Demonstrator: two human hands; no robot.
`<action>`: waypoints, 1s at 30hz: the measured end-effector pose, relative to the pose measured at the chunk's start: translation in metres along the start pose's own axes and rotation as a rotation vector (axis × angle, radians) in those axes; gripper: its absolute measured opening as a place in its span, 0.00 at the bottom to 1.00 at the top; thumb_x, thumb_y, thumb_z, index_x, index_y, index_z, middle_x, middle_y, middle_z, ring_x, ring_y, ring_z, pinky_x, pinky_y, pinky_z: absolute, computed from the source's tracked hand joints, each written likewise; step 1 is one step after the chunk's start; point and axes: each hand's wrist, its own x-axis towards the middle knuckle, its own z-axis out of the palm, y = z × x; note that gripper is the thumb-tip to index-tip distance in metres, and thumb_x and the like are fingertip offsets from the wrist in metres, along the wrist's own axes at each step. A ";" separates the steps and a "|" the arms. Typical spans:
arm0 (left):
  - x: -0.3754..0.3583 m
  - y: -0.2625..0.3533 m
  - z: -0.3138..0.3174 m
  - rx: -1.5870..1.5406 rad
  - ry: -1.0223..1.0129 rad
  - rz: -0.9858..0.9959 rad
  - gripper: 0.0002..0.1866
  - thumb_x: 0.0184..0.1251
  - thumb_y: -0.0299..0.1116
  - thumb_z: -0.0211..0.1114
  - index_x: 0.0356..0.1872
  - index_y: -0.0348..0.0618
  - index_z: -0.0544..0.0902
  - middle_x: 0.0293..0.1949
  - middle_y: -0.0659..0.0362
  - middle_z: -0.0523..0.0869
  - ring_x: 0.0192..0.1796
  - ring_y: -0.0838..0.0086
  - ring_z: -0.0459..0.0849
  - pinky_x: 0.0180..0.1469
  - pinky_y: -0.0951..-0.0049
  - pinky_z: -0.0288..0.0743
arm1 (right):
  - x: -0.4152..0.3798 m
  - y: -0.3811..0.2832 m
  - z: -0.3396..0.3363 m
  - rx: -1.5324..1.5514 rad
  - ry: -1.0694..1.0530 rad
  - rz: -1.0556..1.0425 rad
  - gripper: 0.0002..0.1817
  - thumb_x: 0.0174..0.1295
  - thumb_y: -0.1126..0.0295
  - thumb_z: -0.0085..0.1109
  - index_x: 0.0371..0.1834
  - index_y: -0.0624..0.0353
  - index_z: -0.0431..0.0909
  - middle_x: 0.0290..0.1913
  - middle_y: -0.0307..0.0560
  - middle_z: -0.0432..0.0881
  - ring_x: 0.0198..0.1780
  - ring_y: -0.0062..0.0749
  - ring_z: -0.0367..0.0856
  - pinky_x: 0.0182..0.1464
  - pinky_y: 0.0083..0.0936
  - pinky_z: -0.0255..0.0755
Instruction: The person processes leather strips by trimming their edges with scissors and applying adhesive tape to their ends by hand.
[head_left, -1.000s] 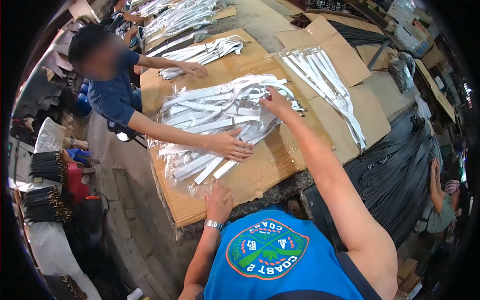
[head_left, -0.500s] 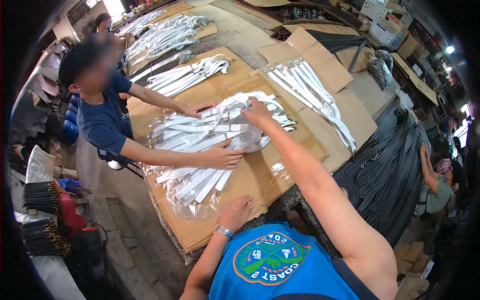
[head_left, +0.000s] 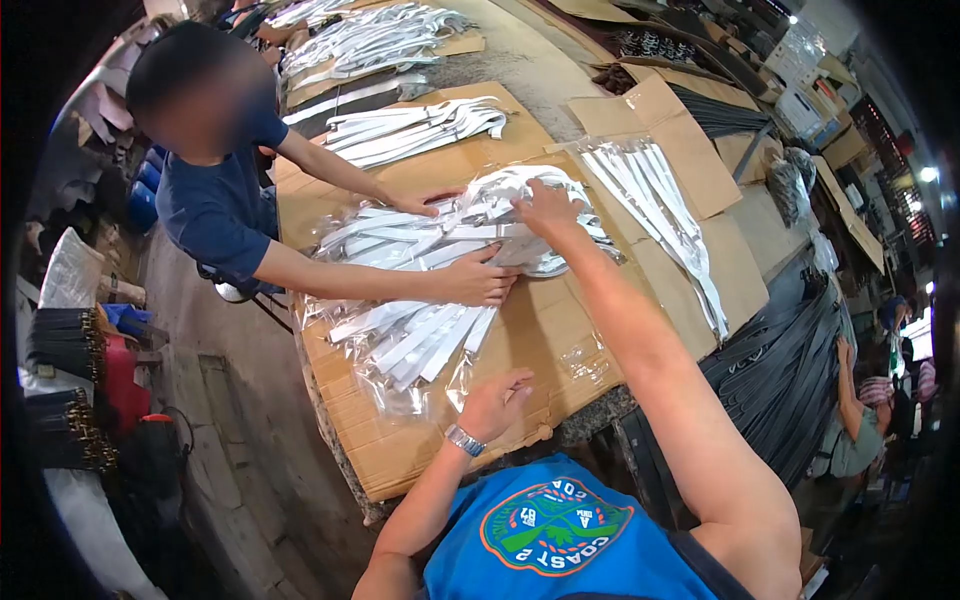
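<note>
Cardboard-covered desk (head_left: pixel 560 330): right hand (head_left: pixel 545 208) flat on white straps (head_left: pixel 430 250), bundle half-gathered; left hand (head_left: pixel 495 400) open, pressing plastic wrap (head_left: pixel 420 385), empty.

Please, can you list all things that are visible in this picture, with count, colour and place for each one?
white straps: one heap, white, centre of bench in clear plastic
cardboard sheets: several, brown, under the heaps
other white strap heaps: at least three, white, farther along the bench
dark straps: one big pile, black, right edge
co-worker's hands: two, on the centre heap
left hand: one, near the plastic's near edge
right hand: one, on top of the heap
</note>
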 end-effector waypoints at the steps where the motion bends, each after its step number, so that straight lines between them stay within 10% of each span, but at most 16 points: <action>1: 0.002 -0.007 -0.001 -0.015 0.006 -0.009 0.16 0.67 0.35 0.64 0.53 0.39 0.83 0.47 0.48 0.87 0.47 0.62 0.88 0.51 0.66 0.79 | 0.006 -0.003 -0.004 -0.038 -0.023 0.000 0.34 0.64 0.47 0.58 0.71 0.44 0.64 0.69 0.47 0.70 0.71 0.46 0.64 0.69 0.62 0.49; 9: 0.002 -0.023 0.001 -0.079 0.010 -0.116 0.16 0.67 0.34 0.65 0.53 0.40 0.83 0.47 0.49 0.88 0.46 0.64 0.88 0.51 0.67 0.81 | 0.045 -0.030 0.026 -0.235 0.306 -0.507 0.41 0.52 0.67 0.68 0.72 0.36 0.62 0.64 0.41 0.72 0.67 0.40 0.67 0.64 0.61 0.56; 16: 0.006 -0.028 -0.007 -0.142 0.045 -0.193 0.16 0.68 0.35 0.64 0.53 0.40 0.83 0.42 0.50 0.88 0.43 0.68 0.88 0.48 0.69 0.80 | 0.065 -0.046 0.042 -0.268 0.306 -0.727 0.14 0.50 0.74 0.61 0.40 0.45 0.85 0.33 0.44 0.83 0.39 0.46 0.83 0.47 0.59 0.66; 17: 0.009 -0.030 -0.012 -0.174 0.051 -0.211 0.16 0.68 0.36 0.64 0.53 0.40 0.83 0.42 0.50 0.88 0.42 0.68 0.88 0.47 0.69 0.80 | 0.069 -0.045 0.037 0.008 0.356 -0.830 0.07 0.51 0.74 0.57 0.29 0.49 0.83 0.33 0.49 0.82 0.36 0.47 0.83 0.40 0.47 0.71; 18: 0.011 -0.033 -0.013 -0.155 0.101 -0.190 0.16 0.67 0.36 0.64 0.52 0.40 0.83 0.41 0.50 0.88 0.42 0.67 0.87 0.47 0.69 0.80 | 0.065 -0.048 0.023 -0.059 0.403 -0.870 0.16 0.51 0.76 0.57 0.43 0.49 0.84 0.33 0.47 0.83 0.36 0.47 0.82 0.40 0.42 0.74; 21: 0.017 -0.038 -0.015 -0.078 0.153 -0.160 0.17 0.70 0.40 0.63 0.53 0.42 0.82 0.44 0.54 0.87 0.43 0.67 0.87 0.48 0.69 0.79 | 0.028 -0.067 -0.029 -0.073 0.558 -0.923 0.16 0.52 0.76 0.57 0.44 0.48 0.84 0.38 0.45 0.84 0.40 0.43 0.83 0.40 0.41 0.74; 24: 0.036 -0.046 0.000 -0.792 0.051 -0.233 0.23 0.73 0.50 0.59 0.59 0.43 0.79 0.52 0.58 0.85 0.47 0.69 0.85 0.51 0.71 0.78 | -0.010 -0.075 -0.074 -0.028 0.663 -0.962 0.16 0.53 0.76 0.57 0.44 0.48 0.83 0.40 0.42 0.84 0.43 0.42 0.83 0.42 0.39 0.73; 30: 0.115 0.049 -0.049 -1.575 -0.008 -0.021 0.63 0.44 0.87 0.44 0.70 0.40 0.65 0.69 0.49 0.71 0.71 0.58 0.68 0.69 0.47 0.64 | -0.110 -0.046 -0.140 -0.015 0.733 -1.029 0.30 0.47 0.83 0.58 0.56 0.45 0.82 0.45 0.42 0.84 0.47 0.41 0.82 0.48 0.35 0.74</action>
